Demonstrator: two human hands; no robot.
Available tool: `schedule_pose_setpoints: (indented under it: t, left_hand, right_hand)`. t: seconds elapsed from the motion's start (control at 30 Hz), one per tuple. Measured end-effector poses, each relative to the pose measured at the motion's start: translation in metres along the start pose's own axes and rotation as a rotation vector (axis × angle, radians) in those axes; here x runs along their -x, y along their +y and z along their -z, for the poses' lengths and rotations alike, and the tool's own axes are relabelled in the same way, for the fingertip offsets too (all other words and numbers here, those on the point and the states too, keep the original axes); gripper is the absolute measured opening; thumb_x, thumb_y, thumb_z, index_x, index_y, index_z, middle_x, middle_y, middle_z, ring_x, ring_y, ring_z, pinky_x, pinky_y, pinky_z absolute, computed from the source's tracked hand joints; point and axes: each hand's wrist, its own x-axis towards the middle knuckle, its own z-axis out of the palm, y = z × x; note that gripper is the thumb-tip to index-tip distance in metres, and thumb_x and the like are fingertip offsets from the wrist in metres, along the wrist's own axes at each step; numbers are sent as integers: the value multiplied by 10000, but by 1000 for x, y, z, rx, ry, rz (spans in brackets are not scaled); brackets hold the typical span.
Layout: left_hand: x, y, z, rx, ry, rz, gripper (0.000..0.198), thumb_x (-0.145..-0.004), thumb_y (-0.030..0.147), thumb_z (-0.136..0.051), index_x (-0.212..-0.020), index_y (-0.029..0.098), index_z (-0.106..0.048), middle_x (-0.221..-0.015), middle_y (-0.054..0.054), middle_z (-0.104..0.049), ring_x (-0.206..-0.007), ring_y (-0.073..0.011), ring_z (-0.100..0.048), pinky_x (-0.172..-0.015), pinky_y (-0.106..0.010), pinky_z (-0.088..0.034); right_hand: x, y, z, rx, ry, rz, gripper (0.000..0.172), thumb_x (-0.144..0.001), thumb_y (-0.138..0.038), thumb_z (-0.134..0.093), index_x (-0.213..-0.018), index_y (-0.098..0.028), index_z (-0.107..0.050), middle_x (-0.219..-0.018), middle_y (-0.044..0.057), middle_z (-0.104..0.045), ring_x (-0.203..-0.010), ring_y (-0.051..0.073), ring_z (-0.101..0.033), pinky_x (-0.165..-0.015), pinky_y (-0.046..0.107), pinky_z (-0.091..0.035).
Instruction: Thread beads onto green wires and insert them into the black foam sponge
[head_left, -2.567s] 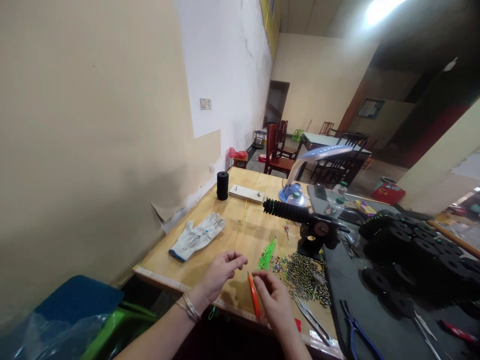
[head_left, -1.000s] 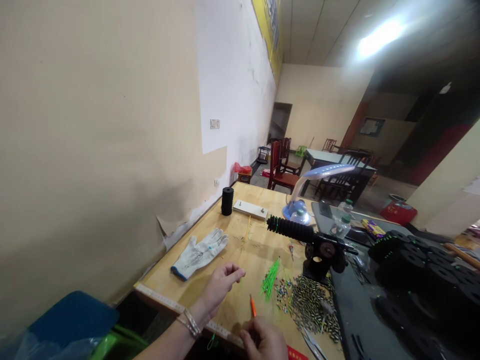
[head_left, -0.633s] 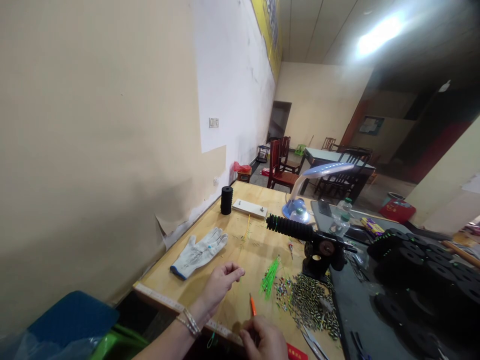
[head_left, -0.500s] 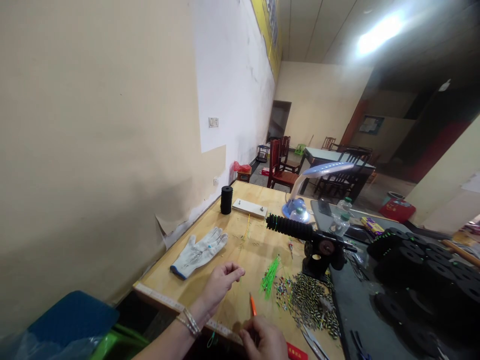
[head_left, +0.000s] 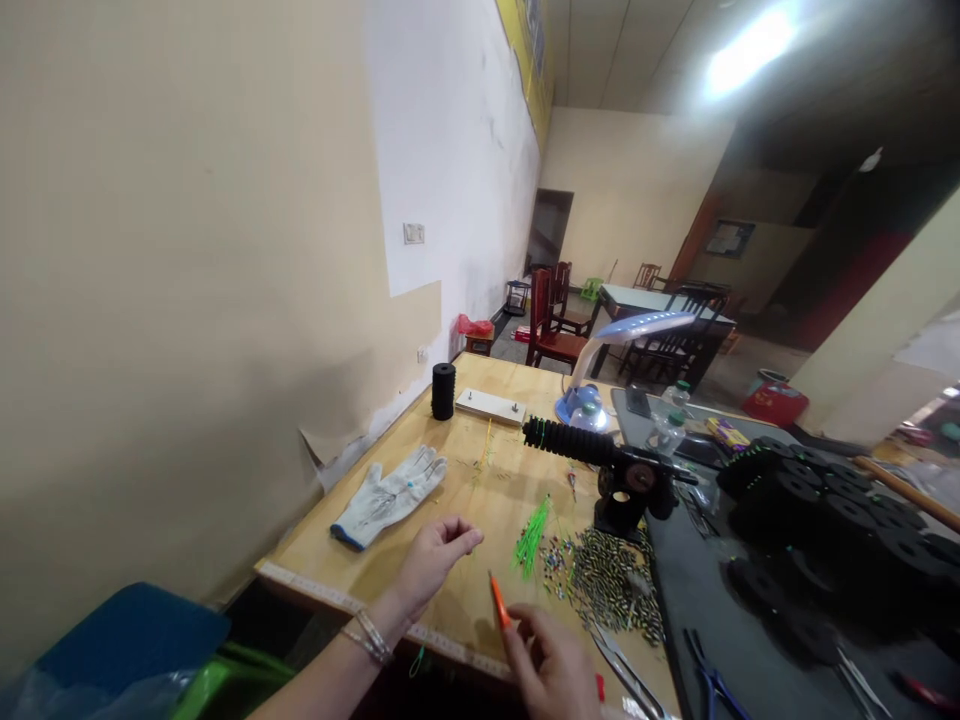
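We see a slim, bright-orange tool (head_left: 498, 600) with a narrow dark tip, its lower end grasped by our right hand (head_left: 551, 655) and its tip pointing away from the grip. Left of that tip, our left hand (head_left: 439, 562) has thumb and forefinger brought close; we cannot tell whether they pinch anything. Beyond the grip we have bright-green strands (head_left: 532, 540) beside small coloured beads (head_left: 555, 562), and farther left a white glove (head_left: 390, 495).

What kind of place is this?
Probably a little workshop: there's an orange tool in the right hand, a heap of tiny pieces on the wooden table, and blue-handled pliers nearby.
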Motion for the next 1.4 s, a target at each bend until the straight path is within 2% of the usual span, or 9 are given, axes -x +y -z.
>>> schedule_pose_setpoints:
  t: [0.2,0.3,0.47,0.63,0.87,0.97,1.07,1.2,1.4]
  left_hand:
    - [10,3,-1,-186,-157,-103,280,-727,441,-646,-688,164,-629,-660,4,-591,-681,-167,-518,-676,-286,-409]
    - [16,9,-7,-256,-199,-162,248,-753,409,-628,-702,166,-641,-691,-13,-623,-703,-178,-552,-683,-289,-430]
    - [24,16,-18,-342,-261,-226,213,-783,364,-600,-693,173,-632,-697,-23,-638,-699,-178,-571,-669,-278,-438]
    - [32,16,-27,-430,-344,-266,163,-792,301,-599,-693,177,-633,-721,-24,-654,-716,-175,-587,-696,-271,-440]
    - [40,22,-38,-657,-442,-303,123,-796,241,-582,-705,181,-639,-733,-17,-641,-727,-177,-579,-677,-262,-415]
    - [41,24,-40,-753,-457,-330,123,-806,237,-572,-720,181,-640,-751,-24,-644,-739,-184,-579,-687,-272,-413]
    - [42,24,-42,-815,-470,-358,122,-811,205,-560,-719,181,-636,-762,-28,-642,-756,-185,-579,-700,-277,-414]
    - [43,25,-46,-859,-479,-387,135,-810,169,-544,-710,187,-633,-765,-29,-643,-768,-186,-577,-700,-280,-412]
    - [45,26,-49,-939,-479,-429,140,-824,161,-534,-710,185,-612,-784,-37,-635,-776,-193,-568,-699,-290,-412]
  right_hand:
    - [13,6,64,235,2,113,187,-856,-151,-487,-895,-218,-656,-840,65,-691,-806,221,-634,-724,314,-495]
    - [24,9,61,330,-49,146,239,-806,-89,-515,-938,-231,-655,-914,58,-685,-853,236,-609,-761,341,-487]
    - [30,24,37,407,47,150,194,-838,-99,-481,-873,-209,-637,-848,66,-665,-799,238,-593,-739,356,-462]
    - [24,20,31,-73,81,-107,109,-887,-281,-501,-926,-200,-562,-798,52,-643,-724,201,-604,-674,300,-470]
    - [22,-3,26,-857,-29,-406,425,-803,-571,-622,-1014,-229,-483,-665,-67,-486,-516,105,-433,-488,210,-364]
    - [21,-2,27,-940,22,-479,552,-723,-560,-714,-1110,-210,-532,-631,-78,-461,-503,92,-399,-484,203,-336]
    - [18,-3,26,-1024,58,-608,525,-688,-656,-682,-861,-164,-626,-580,-51,-476,-498,93,-408,-483,212,-339]
    - [12,-9,18,-1058,109,-772,604,-710,-775,-531,-595,-182,-520,-522,-25,-493,-442,83,-391,-432,204,-289]
    - [5,-3,2,-877,74,-776,595,-709,-769,-447,-468,-226,-431,-394,-69,-314,-363,71,-241,-372,222,-159]
